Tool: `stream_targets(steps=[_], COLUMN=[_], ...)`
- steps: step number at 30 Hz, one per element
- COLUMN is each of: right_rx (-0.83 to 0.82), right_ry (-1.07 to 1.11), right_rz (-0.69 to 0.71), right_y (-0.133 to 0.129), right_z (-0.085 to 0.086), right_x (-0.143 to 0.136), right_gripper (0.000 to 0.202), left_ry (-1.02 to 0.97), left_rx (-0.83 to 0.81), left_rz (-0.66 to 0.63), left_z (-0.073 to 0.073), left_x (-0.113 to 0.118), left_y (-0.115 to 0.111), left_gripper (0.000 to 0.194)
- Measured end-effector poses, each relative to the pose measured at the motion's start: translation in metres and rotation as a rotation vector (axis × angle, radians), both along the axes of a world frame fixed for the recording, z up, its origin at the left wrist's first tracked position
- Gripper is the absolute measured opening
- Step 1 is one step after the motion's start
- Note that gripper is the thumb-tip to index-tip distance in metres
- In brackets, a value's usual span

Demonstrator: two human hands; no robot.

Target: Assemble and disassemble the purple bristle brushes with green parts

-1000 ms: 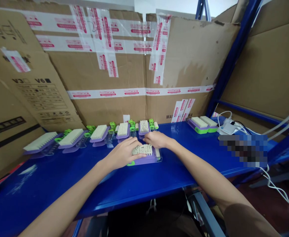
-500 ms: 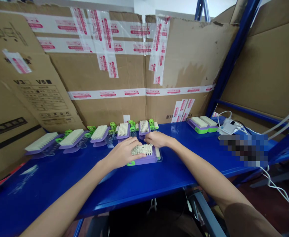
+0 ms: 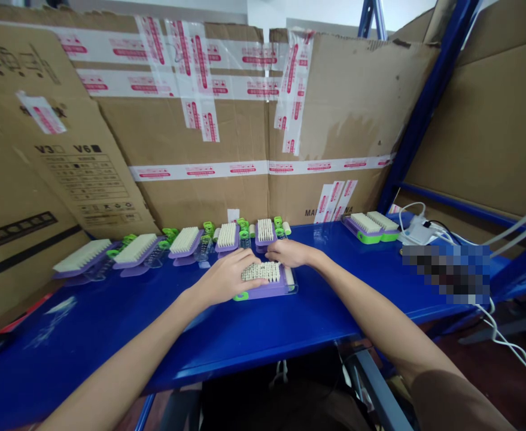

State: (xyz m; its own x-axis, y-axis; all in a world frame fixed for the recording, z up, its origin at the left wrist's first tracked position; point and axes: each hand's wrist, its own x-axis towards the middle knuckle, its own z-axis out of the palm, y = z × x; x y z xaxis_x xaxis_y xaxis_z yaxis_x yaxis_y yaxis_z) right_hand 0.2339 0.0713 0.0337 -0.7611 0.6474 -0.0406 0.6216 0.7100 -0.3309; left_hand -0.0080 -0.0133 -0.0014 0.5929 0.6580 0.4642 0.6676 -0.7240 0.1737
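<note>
A purple tray (image 3: 269,290) with rows of small cream pieces lies near the middle of the blue table, with a green part at its left corner and a clear edge at its right. My left hand (image 3: 231,276) grips the tray's left side, thumb along the front and fingers behind. At the tray's back edge, my right hand (image 3: 289,253) is closed, its fingertips at the cream pieces; whatever they pinch is too small to make out.
Several purple trays with cream rods and green parts (image 3: 185,239) line the back of the blue table (image 3: 263,335). A double tray (image 3: 370,227) sits at right, beside a white adapter (image 3: 419,230) and cables. Cardboard (image 3: 200,137) stands behind.
The whole view has shifted slightly, moving the scene a little to the right. Both hands stay at the same tray with nearly the same grip.
</note>
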Motion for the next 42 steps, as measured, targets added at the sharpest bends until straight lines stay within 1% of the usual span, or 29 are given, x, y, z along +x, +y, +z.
stream_targets(steps=[8,15,20,22,25,27,29,31,36,38,39,42], right_rx=[-0.033,-0.054,-0.071,-0.07,-0.034,0.004,0.039,0.068,0.12,0.136,0.142,0.157], right_ry=[0.011,0.018,0.017,0.014,0.007,0.005,-0.002,-0.016,-0.061,-0.076,-0.084,-0.115], right_rz=[0.016,0.016,0.01,-0.002,-0.021,-0.028,-0.032,-0.035,-0.035,-0.033,-0.034,-0.043], right_y=[0.002,-0.001,0.0,0.001,0.003,0.003,0.003,0.002,-0.001,-0.002,-0.003,-0.004], right_z=[-0.001,0.001,0.003,0.004,0.004,0.004,0.004,0.005,0.005,0.006,0.006,0.006], right_x=[0.003,0.004,0.007,0.009,0.01,0.01,0.01,0.01,0.01,0.01,0.01,0.009], right_gripper=[0.033,0.03,0.029,0.03,0.033,0.034,0.034,0.033,0.033,0.033,0.033,0.031], left_ry=[0.03,0.04,0.018,0.041,0.097,0.126,0.151,0.166,0.101,0.1,0.124,0.217], left_rx=[0.006,-0.02,-0.091,-0.162,-0.269,-0.294,-0.284,-0.261,-0.181,-0.15,-0.136,-0.112], left_rz=[0.01,0.016,0.044,0.068,0.103,0.116,0.118,0.111,0.074,0.056,0.05,0.075], left_z=[-0.002,-0.002,0.005,0.01,0.016,0.017,0.017,0.016,0.014,0.01,0.007,-0.001], left_x=[-0.003,-0.003,0.0,0.001,0.003,0.003,0.003,0.003,0.007,0.01,0.012,0.014], left_y=[0.001,0.002,-0.004,-0.009,-0.013,-0.014,-0.015,-0.016,-0.019,-0.019,-0.017,-0.012], left_gripper=[0.048,0.046,0.046,0.053,0.082,0.097,0.1,0.098,0.071,0.069,0.072,0.096])
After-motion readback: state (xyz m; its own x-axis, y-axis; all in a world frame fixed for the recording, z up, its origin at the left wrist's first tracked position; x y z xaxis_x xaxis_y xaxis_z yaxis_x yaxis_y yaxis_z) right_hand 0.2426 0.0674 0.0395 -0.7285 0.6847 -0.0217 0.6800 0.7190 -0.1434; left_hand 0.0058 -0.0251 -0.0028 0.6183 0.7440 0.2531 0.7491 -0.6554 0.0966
